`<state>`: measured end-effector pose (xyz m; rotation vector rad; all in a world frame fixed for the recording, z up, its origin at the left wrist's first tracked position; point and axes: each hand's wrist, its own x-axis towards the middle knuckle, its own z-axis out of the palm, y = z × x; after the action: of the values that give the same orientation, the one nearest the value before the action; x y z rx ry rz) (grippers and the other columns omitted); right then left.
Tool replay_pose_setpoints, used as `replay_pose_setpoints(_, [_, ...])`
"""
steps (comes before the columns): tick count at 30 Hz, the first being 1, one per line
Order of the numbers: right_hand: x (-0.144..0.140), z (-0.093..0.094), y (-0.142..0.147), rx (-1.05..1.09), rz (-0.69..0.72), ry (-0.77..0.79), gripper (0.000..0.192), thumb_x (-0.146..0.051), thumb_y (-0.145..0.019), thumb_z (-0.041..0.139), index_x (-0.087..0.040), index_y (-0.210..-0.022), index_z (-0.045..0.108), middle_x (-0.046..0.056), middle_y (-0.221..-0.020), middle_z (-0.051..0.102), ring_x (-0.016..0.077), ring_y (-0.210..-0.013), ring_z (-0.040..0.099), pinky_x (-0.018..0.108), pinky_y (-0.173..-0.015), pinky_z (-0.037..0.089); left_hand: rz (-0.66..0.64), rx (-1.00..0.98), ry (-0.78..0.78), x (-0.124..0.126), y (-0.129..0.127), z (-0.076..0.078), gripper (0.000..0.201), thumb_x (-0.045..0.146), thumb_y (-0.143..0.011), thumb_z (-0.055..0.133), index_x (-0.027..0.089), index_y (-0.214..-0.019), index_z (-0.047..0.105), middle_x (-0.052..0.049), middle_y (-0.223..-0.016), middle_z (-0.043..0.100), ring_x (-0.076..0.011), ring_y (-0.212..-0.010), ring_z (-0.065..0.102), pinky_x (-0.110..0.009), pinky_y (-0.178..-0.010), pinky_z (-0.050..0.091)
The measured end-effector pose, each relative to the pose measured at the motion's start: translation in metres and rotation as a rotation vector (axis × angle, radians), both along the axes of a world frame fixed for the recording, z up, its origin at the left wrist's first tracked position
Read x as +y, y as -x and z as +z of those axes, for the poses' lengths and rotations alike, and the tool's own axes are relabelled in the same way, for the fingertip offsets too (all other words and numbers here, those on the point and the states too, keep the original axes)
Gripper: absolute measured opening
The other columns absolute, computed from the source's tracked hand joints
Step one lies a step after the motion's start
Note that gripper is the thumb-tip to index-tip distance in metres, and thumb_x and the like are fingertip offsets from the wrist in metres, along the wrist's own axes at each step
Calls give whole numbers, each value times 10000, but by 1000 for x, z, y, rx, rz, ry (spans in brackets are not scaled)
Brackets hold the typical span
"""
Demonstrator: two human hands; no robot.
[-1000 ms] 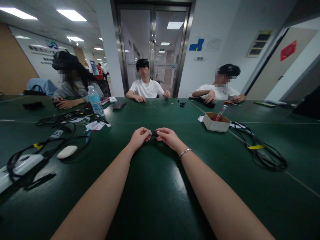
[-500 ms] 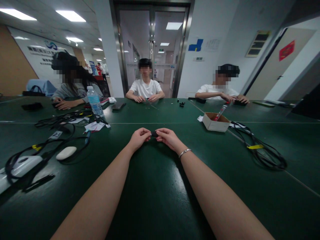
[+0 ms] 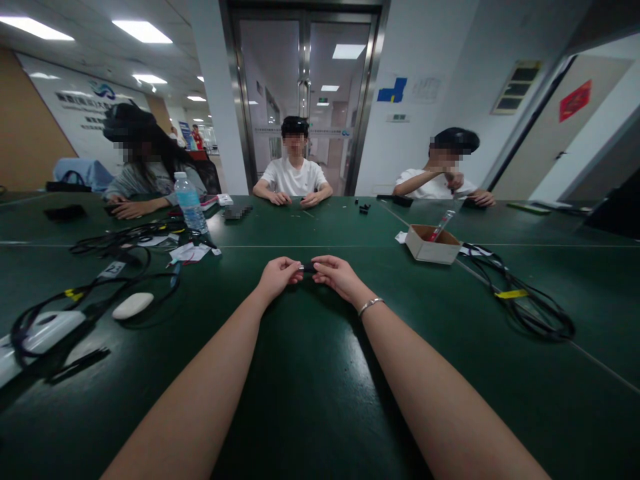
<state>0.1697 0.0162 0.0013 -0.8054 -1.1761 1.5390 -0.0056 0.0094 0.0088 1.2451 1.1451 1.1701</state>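
My left hand (image 3: 281, 277) and my right hand (image 3: 336, 273) meet over the middle of the green table (image 3: 300, 373). Between their fingertips is a small black object (image 3: 309, 267) with a pale, metallic-looking end on its left side. Left thumb and fingers pinch that pale end, while the right thumb and fingers grip the black part. The fingers cover much of it, and it is too small to tell its exact kind. A silver bracelet (image 3: 371, 306) circles my right wrist.
To the left lie tangled black cables (image 3: 107, 287), a white mouse (image 3: 133, 306), a white power strip (image 3: 47, 337) and a water bottle (image 3: 190, 203). On the right are a small open box (image 3: 433, 250) and a coiled cable (image 3: 537, 313). Three people sit across the table.
My hands stay almost in place, with slightly more of the object's pale end showing. The person at the right has raised one hand towards the face. The person opposite has shifted slightly right.
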Motion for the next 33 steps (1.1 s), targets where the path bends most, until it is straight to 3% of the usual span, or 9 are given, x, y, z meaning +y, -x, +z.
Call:
replay_pose_setpoints(12, [-3, 3, -1, 14, 28, -9, 236, -120, -690, 752, -134, -900, 645, 30, -775, 643, 101, -591, 628, 196, -565, 542, 3, 20, -10, -5, 0, 5, 177, 266, -773, 656, 104, -764, 587, -48, -653, 641, -103, -564, 596, -204, -535, 461])
replay_pose_setpoints(18, [-3, 2, 0, 20, 31, -12, 243, -117, -678, 758, -137, -892, 645, 28, -767, 643, 103, -588, 629, 195, -570, 542, 8, 27, -12, 1, 0, -1, 190, 278, -763, 658, 107, -751, 575, -41, -635, 633, -102, -542, 587, -203, -511, 449])
replay_pose_setpoints(26, [-3, 3, 0, 22, 17, -3, 222, -108, -695, 747, -129, -890, 643, 35, -759, 643, 100, -574, 625, 190, -556, 540, -21, -19, -48, 0, 1, -1, 246, 265, -683, 729, 125, -820, 581, -39, -748, 644, -117, -660, 624, -205, -582, 482])
replay_pose_setpoints(29, [-3, 3, 0, 20, 20, -2, 224, -114, -692, 749, -133, -888, 642, 31, -756, 644, 104, -577, 629, 191, -556, 543, -26, -8, -23, 1, 0, -1, 259, 349, -740, 673, 137, -845, 568, -44, -764, 640, -113, -607, 615, -205, -539, 472])
replay_pose_setpoints(33, [-4, 4, 0, 19, 27, -7, 222, -115, -691, 748, -136, -886, 643, 32, -771, 648, 103, -582, 629, 193, -560, 546, -52, 79, -56, 2, 0, -3, 237, 365, -790, 607, 141, -858, 566, -8, -617, 582, -88, -498, 549, -180, -465, 422])
